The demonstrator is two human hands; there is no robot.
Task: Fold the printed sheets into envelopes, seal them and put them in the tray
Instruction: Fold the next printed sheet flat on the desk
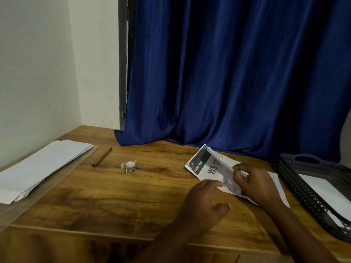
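your right hand point(254, 184) pinches the printed sheet point(210, 168) with curled fingers; your left hand point(204, 202) presses its edge, fingers loosely bent.

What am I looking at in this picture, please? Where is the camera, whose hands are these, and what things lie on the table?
There is no machine here. A person works with two bare hands, and the one picture comes from a camera worn on the person's head, looking forward and down.

The left hand touches the near edge of a printed sheet with its fingertips. The right hand pinches a fold of the same sheet, which lies partly folded on the wooden table.

Also on the table: a stack of white paper at the left, a brown pen, and a small tape roll. At the right stands a dark tray with white paper inside. A blue curtain hangs behind.
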